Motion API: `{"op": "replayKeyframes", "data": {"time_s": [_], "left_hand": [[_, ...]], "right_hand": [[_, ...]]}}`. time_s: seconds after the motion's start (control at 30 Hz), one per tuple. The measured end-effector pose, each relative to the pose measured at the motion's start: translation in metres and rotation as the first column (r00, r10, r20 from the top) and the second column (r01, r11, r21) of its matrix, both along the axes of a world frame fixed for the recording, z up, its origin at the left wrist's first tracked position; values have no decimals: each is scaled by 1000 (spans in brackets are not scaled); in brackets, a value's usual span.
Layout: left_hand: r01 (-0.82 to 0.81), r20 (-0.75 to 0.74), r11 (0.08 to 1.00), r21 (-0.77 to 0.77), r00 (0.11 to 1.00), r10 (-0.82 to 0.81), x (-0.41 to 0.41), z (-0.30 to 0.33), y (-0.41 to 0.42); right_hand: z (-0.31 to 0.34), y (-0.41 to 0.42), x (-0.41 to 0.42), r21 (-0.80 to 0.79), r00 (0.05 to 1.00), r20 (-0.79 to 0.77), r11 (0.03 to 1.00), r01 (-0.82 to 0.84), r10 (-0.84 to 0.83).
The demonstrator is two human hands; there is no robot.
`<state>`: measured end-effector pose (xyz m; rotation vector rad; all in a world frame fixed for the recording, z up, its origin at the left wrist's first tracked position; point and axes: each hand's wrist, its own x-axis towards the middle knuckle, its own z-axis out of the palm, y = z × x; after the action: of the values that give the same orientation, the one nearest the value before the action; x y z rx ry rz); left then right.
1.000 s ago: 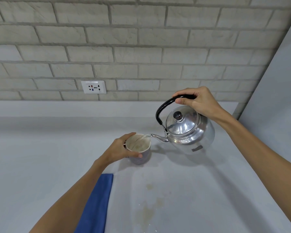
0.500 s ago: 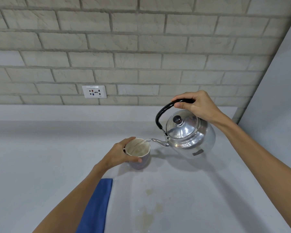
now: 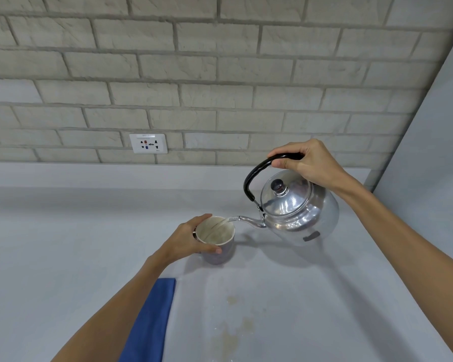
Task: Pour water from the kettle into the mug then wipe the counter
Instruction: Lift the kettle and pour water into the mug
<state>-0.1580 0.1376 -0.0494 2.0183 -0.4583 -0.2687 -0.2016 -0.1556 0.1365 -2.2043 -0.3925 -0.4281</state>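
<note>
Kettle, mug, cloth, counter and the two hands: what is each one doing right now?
Kettle: lifted, tilted, lid on, pouring.
Mug: upright on the counter, being filled.
Blue cloth: lying flat, untouched.
Counter: brownish stains near the front, not wiped.
Left hand: fingers wrapped round the mug.
Right hand: gripping the kettle's black handle.

The right hand [image 3: 313,163] is easing the kettle [image 3: 298,210] back toward level — its tilt is lessening, though a thin stream is still entering the mug [image 3: 216,240].

No legible text is showing anywhere. The wall socket [image 3: 148,143] is carrying small markings, too blurred for reading.
</note>
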Motion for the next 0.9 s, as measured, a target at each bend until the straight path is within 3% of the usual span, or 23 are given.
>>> {"op": "replayKeyframes", "data": {"time_s": [0.9], "left_hand": [[-6,22,1000,26,1000,6,0,-1,1]], "right_hand": [[21,6,-4,-95,1000,4,996,-6,6]]}}
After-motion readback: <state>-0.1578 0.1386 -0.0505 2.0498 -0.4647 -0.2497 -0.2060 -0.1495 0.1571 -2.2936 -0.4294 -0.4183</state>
